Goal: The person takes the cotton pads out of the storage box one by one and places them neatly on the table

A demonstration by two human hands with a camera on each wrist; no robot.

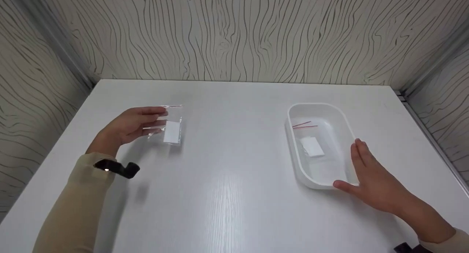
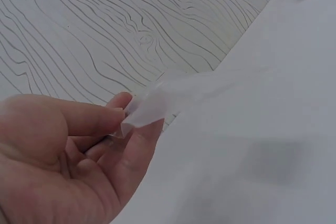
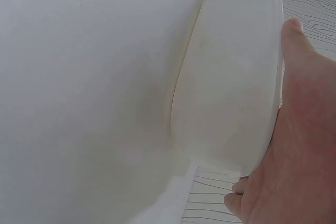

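A small clear zip bag point(image 1: 173, 132) with a red line along its top and a white piece inside is pinched by my left hand point(image 1: 133, 124), raised above the table's left side. In the left wrist view, thumb and fingertips meet on the thin clear plastic point(image 2: 152, 106). At the right stands a white plastic tub point(image 1: 298, 165). My right hand point(image 1: 377, 183) rests against its near right corner, fingers extended along the rim and thumb spread at the near edge. Inside the tub lie clear bags with red lines point(image 1: 306, 127) and a white piece point(image 1: 312, 147).
Everything is on a white table point(image 1: 227, 154). A wood-grain patterned panel point(image 1: 227, 36) rises behind the table, and similar panels flank it. Each wrist wears a black strap device point(image 1: 116, 168).
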